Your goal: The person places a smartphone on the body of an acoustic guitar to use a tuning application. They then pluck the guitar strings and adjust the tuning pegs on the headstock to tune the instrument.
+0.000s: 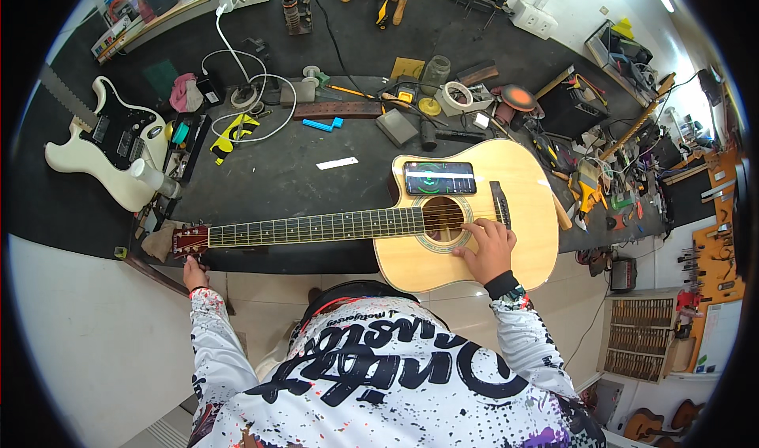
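Note:
A pale natural-wood acoustic guitar [523, 219] lies face up across the dark workbench, its red-brown headstock [190, 239] at the left. My left hand [194, 272] pinches a tuning peg [190, 258] on the headstock's near side. My right hand [486, 250] rests over the strings by the sound hole [440, 214], thumb apart and fingers loosely bent, holding nothing. A phone [439, 177] with a lit green display lies on the guitar's top, just beyond the sound hole.
A white electric guitar [79, 163] lies at the far left. Tools, white cables [247, 140], a glass jar [436, 74] and a grey block [397, 128] crowd the back of the bench [269, 177]. A black box [573, 104] and a yellow power tool [589, 183] sit at the right.

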Motion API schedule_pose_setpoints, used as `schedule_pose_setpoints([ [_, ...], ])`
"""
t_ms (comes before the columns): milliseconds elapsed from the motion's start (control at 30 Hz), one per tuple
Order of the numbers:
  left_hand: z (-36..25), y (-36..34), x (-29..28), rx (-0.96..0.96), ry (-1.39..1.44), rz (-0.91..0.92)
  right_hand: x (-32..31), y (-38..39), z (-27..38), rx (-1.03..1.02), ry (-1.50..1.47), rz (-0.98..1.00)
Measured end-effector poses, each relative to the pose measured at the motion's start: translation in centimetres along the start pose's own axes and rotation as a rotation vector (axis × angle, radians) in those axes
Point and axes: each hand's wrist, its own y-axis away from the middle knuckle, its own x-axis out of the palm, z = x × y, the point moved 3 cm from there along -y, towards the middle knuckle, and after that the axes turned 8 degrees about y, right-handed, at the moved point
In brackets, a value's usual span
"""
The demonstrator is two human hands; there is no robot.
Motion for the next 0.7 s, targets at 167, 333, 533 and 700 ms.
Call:
schedule_pose_setpoints([
  [167,-0.3,0.7,1.0,-0.028,0.0,-0.008,-0.1,0.1,0.0,0.005,0.013,0.002],
  [333,0.0,0.3,0.8,-0.017,-0.007,-0.01,0.0,0.0,0.0,0.014,-0.006,-0.028],
  [533,0.5,0.0,1.3,0.026,-0.054,-0.016,0.1,0.0,-0.3,0.005,0.025,-0.001],
  [700,1.2,-2.4,-2.4,0.237,-0.208,0.004,0.1,-0.6,0.0,-0.025,-0.002,-0.014],
])
